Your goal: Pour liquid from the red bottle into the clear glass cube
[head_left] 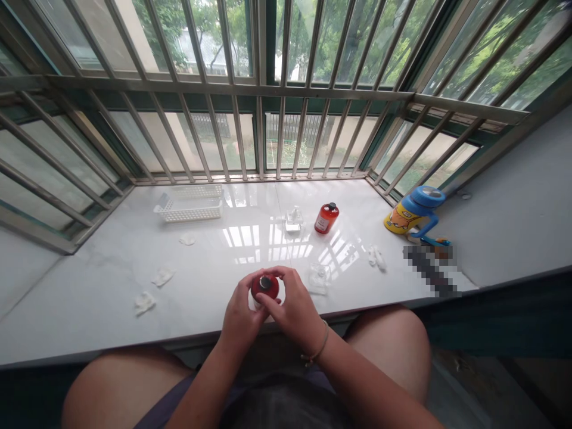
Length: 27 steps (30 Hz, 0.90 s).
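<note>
Left hand (pixel 241 313) and right hand (pixel 292 307) clamped on a red bottle (pixel 264 287)!
Clear jar (pixel 320 278) sits just beside the right hand on the counter (pixel 111 280).

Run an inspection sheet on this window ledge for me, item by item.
surface: white glossy ledge, reflecting the window.
job's things: red bottle with a dark top, held just above the ledge or resting on it; cannot tell which.
clutter: white perforated basket, black-capped red bottle, two clear glass pieces, white scraps, yellow cup with blue lid, blurred patch.
grippers: none; left hand and right hand both clasp the red bottle; bracelet on the right wrist.
cables: nothing seen.
surroundings: metal window bars, trees outside.
</note>
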Tool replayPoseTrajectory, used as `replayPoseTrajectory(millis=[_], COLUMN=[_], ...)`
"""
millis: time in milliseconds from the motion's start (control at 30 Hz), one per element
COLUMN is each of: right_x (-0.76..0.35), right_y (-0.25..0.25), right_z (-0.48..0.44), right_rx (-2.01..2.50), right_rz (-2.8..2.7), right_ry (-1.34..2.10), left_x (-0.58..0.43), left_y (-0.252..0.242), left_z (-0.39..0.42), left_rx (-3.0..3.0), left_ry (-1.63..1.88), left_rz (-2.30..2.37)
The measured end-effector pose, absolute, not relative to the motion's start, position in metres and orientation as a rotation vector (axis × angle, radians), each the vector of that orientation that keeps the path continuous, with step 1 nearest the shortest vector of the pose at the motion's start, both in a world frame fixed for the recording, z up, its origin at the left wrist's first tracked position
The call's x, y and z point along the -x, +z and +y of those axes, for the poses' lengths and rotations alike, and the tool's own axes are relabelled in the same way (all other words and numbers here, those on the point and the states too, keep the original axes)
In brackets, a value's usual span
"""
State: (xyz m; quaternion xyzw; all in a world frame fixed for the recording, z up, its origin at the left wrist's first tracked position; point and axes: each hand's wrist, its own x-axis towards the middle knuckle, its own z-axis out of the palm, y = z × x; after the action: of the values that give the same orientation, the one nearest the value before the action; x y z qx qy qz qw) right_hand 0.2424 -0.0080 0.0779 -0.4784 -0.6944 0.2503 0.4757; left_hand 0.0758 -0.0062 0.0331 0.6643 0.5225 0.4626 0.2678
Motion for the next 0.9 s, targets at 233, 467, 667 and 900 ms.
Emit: replayPoseTrajectory(millis=[233,467,667,900], right_x=[-0.302,-0.426,-0.523,-0.545], right_y=[0.076,0.035,0.008,-0.018], right_z=[-0.011,0.004,0.024,0.041], right_rx=[1.252,1.7,2.128,2.352], right_rz=[-1.874,-1.751,-1.48,-1.335], right_ry=[0.178,-0.16,-0.196,-0.082], left_x=[-0.071,-0.075,-0.105,-0.151], left_y=[0.037,0.041,0.043,0.042], left_z=[-0.004,0.002,0.029,0.086], left_rx=[-2.015,-1.99,-1.998,-1.98], left_ry=[1.18,1.164,1.232,1.304], left_rz=[1.336,1.314,1.299,1.337])
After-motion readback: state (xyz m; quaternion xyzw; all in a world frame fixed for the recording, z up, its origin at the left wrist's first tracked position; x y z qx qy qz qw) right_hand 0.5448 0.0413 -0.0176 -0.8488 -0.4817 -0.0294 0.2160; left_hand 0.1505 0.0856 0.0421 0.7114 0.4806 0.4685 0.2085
